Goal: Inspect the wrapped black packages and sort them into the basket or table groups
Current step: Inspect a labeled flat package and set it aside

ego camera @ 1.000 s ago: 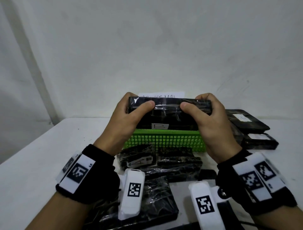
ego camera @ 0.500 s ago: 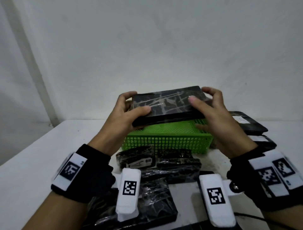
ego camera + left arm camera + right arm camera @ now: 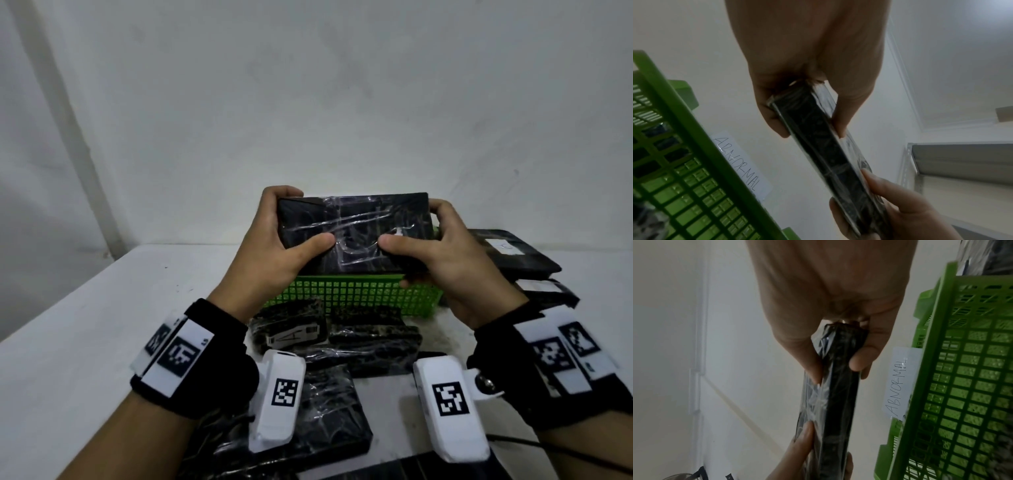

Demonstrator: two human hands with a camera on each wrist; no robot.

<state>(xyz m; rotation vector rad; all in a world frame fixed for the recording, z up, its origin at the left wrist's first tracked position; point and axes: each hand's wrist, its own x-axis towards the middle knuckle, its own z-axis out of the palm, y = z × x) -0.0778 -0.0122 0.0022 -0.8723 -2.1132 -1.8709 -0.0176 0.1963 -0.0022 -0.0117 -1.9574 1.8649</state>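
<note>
My left hand [image 3: 274,246] gripped the left end of the wrapped black package [image 3: 356,233], thumb laid across its near face and fingers curled over the far edge; from the left wrist view the same hand [image 3: 812,68] pinched the package [image 3: 830,151] edge-on between thumb and fingers. I held the package in the air above the green basket [image 3: 359,294], broad face tilted toward me, its clear film wrinkled and shiny. Below the basket, on the white worktop [image 3: 85,325], several more wrapped packages [image 3: 342,339] lay close together, one showing a white label. A paper sign [image 3: 898,382] reading "ABNORMAL" stood just behind the basket [image 3: 962,386] against the wall. My right hand [image 3: 455,260] clasped the package's right end, thumb on the near face and fingers wrapped behind; the right wrist view showed that hand [image 3: 830,296] closed around the package [image 3: 834,394]. Further right, a stack of labelled packages [image 3: 513,257] sat on the worktop beside the basket.
</note>
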